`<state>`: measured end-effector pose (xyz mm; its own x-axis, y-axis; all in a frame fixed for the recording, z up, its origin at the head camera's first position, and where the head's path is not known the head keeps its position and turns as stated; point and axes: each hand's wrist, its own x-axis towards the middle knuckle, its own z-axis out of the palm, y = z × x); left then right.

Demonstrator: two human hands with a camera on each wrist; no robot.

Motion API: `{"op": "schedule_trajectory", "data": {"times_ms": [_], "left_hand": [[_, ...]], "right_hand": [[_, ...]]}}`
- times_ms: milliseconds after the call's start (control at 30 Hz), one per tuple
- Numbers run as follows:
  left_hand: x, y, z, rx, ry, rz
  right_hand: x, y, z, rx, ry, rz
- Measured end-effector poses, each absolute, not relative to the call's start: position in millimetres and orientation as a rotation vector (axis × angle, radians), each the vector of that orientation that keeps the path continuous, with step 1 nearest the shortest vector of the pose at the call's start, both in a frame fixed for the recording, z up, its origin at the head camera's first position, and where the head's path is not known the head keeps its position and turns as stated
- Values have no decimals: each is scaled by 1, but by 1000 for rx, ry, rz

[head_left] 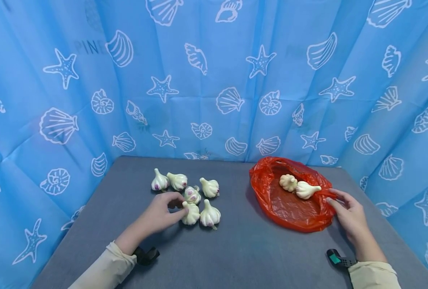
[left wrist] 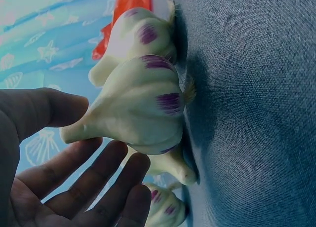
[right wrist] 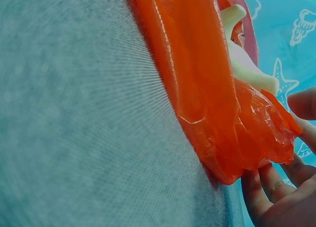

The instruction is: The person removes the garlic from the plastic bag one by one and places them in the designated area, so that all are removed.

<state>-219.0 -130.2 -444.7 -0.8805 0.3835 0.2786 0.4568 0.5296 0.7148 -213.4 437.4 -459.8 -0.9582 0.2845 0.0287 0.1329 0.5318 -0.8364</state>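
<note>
On the left of the grey table, my left hand (head_left: 163,212) has its thumb and index finger on either side of the neck of a white garlic bulb (left wrist: 133,106). That bulb, marked with purple streaks, still sits on the cloth. Several more garlic bulbs (head_left: 210,214) stand or lie close around it. To the right, a red plastic bag (head_left: 268,200) lies with its mouth spread wide. Inside the bag are two garlic bulbs (head_left: 307,190). At the bag's right edge, my right hand (head_left: 351,214) holds the crumpled rim between thumb and fingers.
Grey cloth covers the table (head_left: 235,249). Behind and at both sides hangs a blue curtain (head_left: 214,80) printed with white shells and starfish. Each wrist wears a dark strap-on device, one (head_left: 147,255) on the left and one (head_left: 340,259) on the right.
</note>
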Motion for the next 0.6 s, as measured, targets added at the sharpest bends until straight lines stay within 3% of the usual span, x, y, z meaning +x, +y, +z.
{"op": "schedule_trajectory", "data": {"times_ms": [600], "left_hand": [[-219, -135, -436, -638, -2695, -1365]], "right_hand": [[-212, 438, -460, -366, -2619, 1400]]}}
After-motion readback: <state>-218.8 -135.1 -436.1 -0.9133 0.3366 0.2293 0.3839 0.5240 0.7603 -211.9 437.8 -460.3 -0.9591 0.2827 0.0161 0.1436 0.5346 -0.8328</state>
